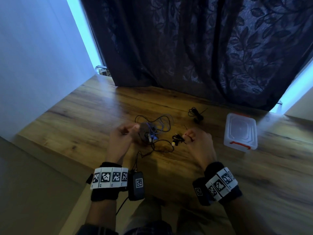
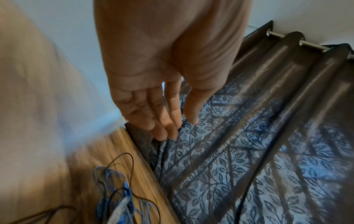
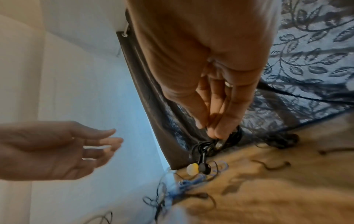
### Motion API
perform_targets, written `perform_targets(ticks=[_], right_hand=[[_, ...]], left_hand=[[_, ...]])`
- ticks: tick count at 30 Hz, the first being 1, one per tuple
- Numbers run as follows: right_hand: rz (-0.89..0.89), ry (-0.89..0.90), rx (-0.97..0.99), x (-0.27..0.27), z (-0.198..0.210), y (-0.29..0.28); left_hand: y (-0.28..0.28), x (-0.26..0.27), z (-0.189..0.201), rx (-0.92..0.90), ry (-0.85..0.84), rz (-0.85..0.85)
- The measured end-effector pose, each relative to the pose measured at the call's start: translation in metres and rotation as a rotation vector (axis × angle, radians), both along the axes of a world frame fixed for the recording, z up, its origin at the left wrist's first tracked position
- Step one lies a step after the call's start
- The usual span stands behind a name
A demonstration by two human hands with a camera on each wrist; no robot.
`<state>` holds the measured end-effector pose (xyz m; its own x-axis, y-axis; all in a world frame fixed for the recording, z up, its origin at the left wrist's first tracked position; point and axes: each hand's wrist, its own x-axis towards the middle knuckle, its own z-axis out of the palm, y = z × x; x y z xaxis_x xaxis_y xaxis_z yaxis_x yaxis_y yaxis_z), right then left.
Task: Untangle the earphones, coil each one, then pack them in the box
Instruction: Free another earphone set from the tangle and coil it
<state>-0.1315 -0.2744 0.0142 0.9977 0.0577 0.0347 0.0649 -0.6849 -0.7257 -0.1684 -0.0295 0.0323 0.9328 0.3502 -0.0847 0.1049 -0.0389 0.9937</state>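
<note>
Nearest me, my left hand (image 1: 120, 141) hangs over the wooden table (image 1: 101, 116) with its fingers loosely spread and nothing in them. My right hand (image 1: 199, 143) pinches a small coiled black earphone (image 1: 177, 139) at its fingertips; the wound cable dangles below them with a pale bud (image 3: 192, 169) and a dark bud hanging side by side. Between my hands, slightly farther out, lies the tangle of blue and black earphones (image 1: 153, 131), loose loops spilling across the wood. Beyond it to the right sits another coiled black earphone (image 1: 195, 114), and right of that the clear plastic box (image 1: 240, 133) with red latches, its lid on. The dark leaf-patterned curtain (image 1: 203, 48) hangs behind.
</note>
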Motion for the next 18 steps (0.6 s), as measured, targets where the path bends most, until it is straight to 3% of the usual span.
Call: perform_targets(ticks=[5,8,10,14,18], right_hand=[[-0.047,0.076,-0.111,-0.006,-0.029,-0.002],[-0.040,-0.159,-0.339,-0.014,-0.027,0.011],[0.001,-0.236,-0.345,-0.014,-0.021,0.026],[0.265,-0.071,-0.222,-0.003,-0.023,0.069],[0.341,-0.018,-0.311,0.014,-0.037,0.111]], left_hand=[[0.020,0.001,-0.006,0.033,0.012,0.108],[0.026,0.000,-0.010,0.037,0.035,0.123],[0.027,-0.001,-0.010,0.054,0.044,0.119],[0.029,-0.003,-0.009,0.078,0.049,0.118],[0.032,-0.008,-0.005,0.121,0.009,0.127]])
